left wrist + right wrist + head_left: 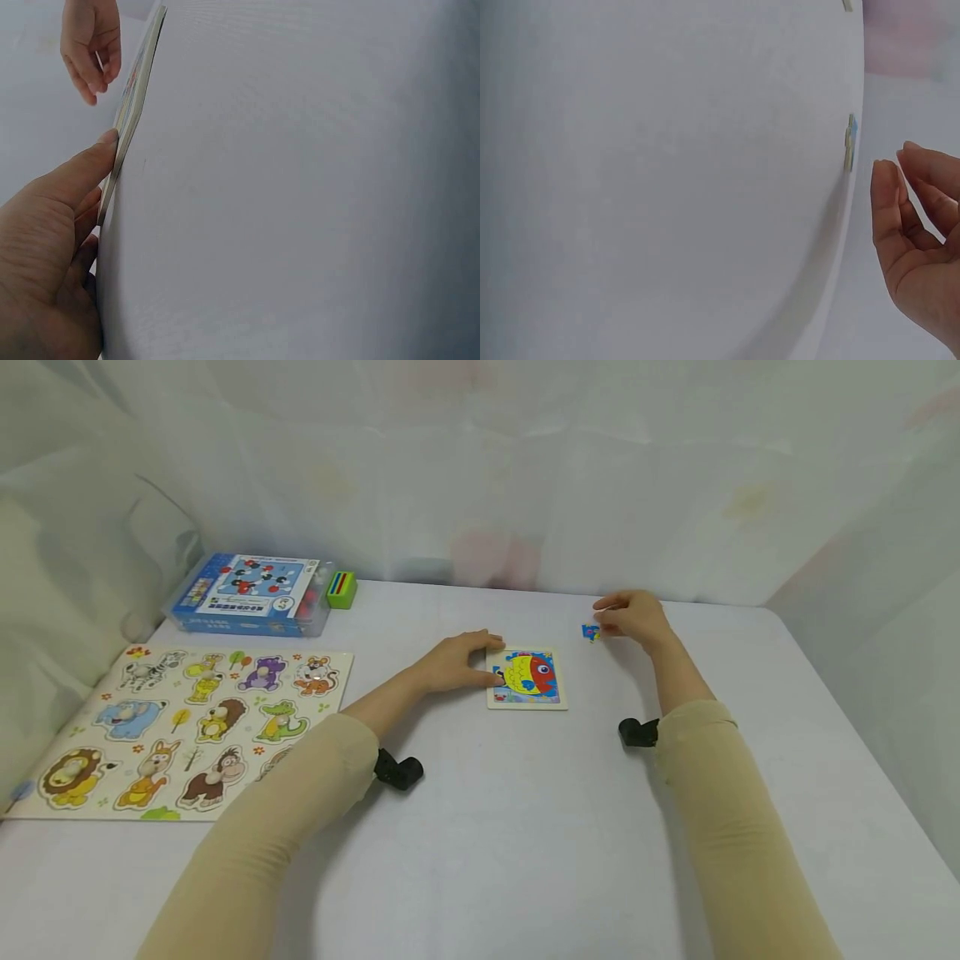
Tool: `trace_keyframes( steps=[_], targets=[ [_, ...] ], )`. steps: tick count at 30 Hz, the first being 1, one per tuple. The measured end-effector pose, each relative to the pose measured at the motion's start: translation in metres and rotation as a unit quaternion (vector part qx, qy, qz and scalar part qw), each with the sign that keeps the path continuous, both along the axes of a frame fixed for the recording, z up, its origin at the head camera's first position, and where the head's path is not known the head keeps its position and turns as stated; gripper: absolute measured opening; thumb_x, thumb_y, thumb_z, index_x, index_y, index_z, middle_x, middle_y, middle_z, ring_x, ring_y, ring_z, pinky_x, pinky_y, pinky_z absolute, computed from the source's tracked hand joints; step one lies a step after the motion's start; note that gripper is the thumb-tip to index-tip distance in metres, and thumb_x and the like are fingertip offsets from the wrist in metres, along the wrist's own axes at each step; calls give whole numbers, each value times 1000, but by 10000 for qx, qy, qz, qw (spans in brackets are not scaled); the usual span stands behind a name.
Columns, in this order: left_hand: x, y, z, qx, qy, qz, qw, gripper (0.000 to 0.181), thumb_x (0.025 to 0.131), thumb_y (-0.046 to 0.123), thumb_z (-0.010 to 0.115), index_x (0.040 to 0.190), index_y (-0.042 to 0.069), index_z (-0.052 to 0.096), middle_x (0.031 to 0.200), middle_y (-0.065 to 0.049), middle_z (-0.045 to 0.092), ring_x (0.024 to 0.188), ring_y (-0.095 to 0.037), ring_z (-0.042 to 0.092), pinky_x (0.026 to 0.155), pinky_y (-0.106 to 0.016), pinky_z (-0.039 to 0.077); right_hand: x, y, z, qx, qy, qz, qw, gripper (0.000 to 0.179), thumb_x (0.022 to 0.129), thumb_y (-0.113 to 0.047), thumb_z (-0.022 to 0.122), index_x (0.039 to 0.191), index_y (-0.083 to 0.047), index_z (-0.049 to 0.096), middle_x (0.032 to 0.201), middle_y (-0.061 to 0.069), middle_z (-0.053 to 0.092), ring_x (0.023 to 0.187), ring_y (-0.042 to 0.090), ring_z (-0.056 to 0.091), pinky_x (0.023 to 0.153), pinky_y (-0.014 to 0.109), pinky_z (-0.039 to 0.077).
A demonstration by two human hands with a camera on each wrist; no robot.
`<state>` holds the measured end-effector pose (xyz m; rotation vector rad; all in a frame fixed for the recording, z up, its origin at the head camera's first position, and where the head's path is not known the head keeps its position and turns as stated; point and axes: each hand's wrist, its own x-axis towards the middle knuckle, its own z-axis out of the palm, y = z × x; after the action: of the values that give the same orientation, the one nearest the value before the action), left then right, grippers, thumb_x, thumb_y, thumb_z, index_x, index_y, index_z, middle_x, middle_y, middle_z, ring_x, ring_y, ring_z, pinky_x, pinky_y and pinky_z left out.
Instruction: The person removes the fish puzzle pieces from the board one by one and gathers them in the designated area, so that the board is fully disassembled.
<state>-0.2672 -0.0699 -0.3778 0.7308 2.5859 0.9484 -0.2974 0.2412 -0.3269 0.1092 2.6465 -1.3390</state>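
Observation:
A small square fish puzzle (527,677) lies flat on the white table, its picture a yellow and red fish on blue. My left hand (455,664) holds it by the left side, with the index finger at the upper left corner and the thumb at the left edge. In the left wrist view the thumb (94,161) overlaps the board's pale wooden edge (135,120). To the right of the puzzle lies a small blue puzzle piece (590,632). My right hand (633,617) hovers right beside that piece, fingers loosely bent with a gap between fingertips and thumb, holding nothing.
A large animal knob puzzle board (168,681) covers the table's left side. Behind it stands a blue box (247,593) with a molecule picture, next to a green block (342,590) with coloured stripes. A pale curtain (555,477) hangs along the back edge.

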Motion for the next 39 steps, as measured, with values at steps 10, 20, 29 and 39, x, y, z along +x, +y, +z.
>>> trace_keyframes(
  steps=[10, 20, 29, 39],
  targets=[
    [0, -1, 0, 46, -15, -27, 10000, 68, 87, 41, 71, 146, 17, 48, 159, 2, 40, 156, -21, 18, 129, -49, 15, 0, -29, 6, 213, 143, 543, 9982, 34, 96, -21, 63, 125, -3, 63, 113, 12, 64, 89, 18, 66, 87, 26, 60],
    [-1, -1, 0, 55, -24, -27, 10000, 68, 87, 43, 71, 146, 17, 49, 159, 1, 40, 156, -22, 19, 129, -49, 16, 7, -54, 7, 313, 367, 1219, 9914, 31, 95, -20, 64, 122, -5, 66, 110, 14, 65, 95, 29, 70, 89, 33, 61],
    [1, -1, 1, 70, -53, -8, 10000, 68, 86, 43, 71, 145, 18, 49, 159, 2, 40, 156, -22, 19, 128, -50, 16, 12, -71, 4, 433, 33, 2034, 9781, 28, 95, -13, 61, 122, -7, 66, 108, 13, 66, 92, 27, 65, 88, 32, 60],
    [1, -2, 0, 91, -8, -51, 9999, 69, 86, 43, 72, 145, 17, 49, 159, 2, 40, 156, -24, 19, 128, -52, 17, 10, -78, -5, 809, -94, 2790, 9568, 27, 91, -10, 65, 118, -12, 69, 104, 9, 66, 101, 25, 61, 86, 29, 50]
  ],
)
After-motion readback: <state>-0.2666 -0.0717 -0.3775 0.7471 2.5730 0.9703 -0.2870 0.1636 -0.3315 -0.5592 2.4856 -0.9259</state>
